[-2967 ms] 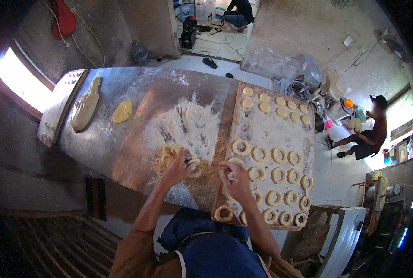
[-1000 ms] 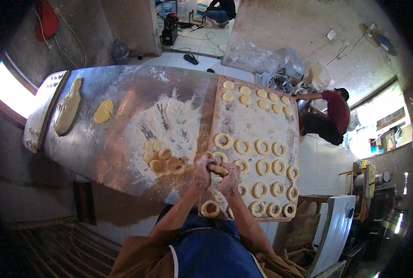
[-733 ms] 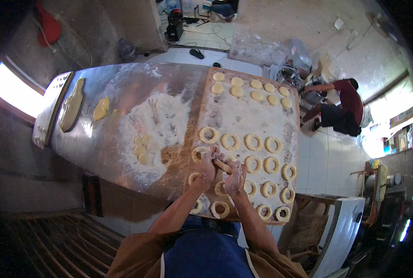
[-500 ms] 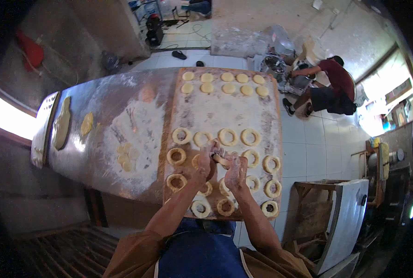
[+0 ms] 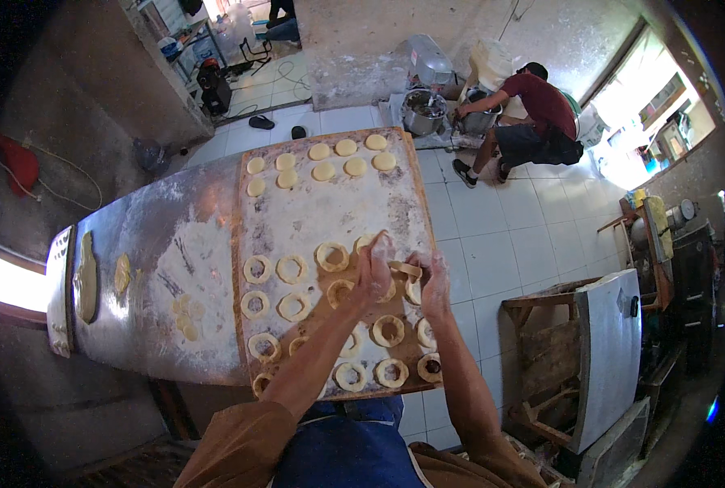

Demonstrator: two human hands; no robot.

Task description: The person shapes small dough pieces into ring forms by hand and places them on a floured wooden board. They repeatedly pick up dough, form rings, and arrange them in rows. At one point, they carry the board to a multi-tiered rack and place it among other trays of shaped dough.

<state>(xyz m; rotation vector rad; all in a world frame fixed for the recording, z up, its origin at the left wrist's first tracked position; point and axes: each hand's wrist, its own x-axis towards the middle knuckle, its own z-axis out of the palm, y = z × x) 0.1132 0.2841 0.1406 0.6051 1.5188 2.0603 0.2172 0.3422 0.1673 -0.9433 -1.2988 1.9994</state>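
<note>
Floury dough is stretched between my two hands, over the right side of a wooden board. It looks like a dough ring, partly covered by fingers. My left hand is closed around its left end, while my right hand grips the other end near the board's right edge. Below and around both hands lie several shaped rings, such as a dough ring just under my left wrist. Flat round dough pieces, among them a dough disc, sit in rows at the board's far end.
Left of the board, a floured metal tabletop carries small dough rounds and a long dough piece. A co-worker bends over metal bowls beside a mixer. At right stands a wooden frame with a pale panel.
The view has swung, so the board appears farther left. My hands have moved toward the board's right edge and sit slightly farther apart, with dough still between them.
</note>
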